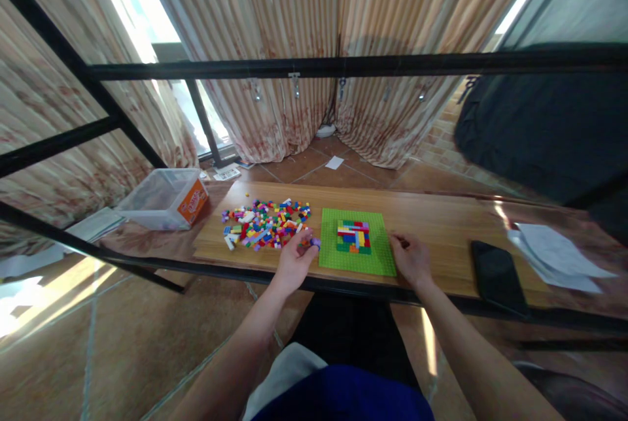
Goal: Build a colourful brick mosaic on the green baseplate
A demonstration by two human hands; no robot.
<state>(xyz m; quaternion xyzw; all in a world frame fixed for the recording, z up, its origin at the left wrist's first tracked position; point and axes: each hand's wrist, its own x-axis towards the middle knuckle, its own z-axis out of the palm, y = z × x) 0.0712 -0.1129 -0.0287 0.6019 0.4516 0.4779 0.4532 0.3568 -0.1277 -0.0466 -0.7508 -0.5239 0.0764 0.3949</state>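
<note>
A green baseplate [330, 257] lies on the wooden table, bearing a low, roughly square build of coloured bricks [354, 238]. At the baseplate's left edge, my left hand [294, 261] has its thumb and fingers closed on a purple brick [315, 242]. Left of the plate spreads a loose pile of small toy bricks [267, 221] in many colours, close to that hand. My right hand [412, 257] rests beside the plate's right edge with its fingers curled in. Whatever those fingers may hold is hidden from this angle.
A clear plastic box [159, 202] with an orange label stands left of the table [441, 212]. To the right lie a black phone or tablet [499, 277] and white papers [559, 254]. A black metal bar [392, 66] crosses beyond the table, before the curtains.
</note>
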